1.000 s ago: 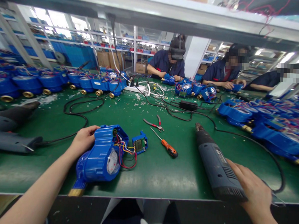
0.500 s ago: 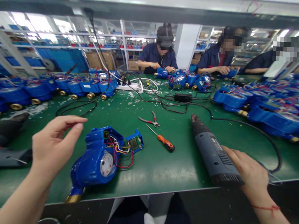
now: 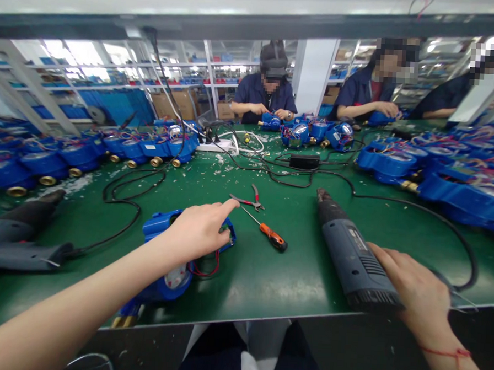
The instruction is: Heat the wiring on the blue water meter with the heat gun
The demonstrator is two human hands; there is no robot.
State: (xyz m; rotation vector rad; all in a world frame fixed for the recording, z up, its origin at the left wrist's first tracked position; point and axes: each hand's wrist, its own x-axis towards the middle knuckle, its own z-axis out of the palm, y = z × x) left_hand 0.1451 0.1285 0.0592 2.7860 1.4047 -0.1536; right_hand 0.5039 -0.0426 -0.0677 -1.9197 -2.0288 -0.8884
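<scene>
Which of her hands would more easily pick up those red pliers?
Probably the left hand: its forefinger already points toward the pliers, while the right hand rests on the heat gun.
</scene>
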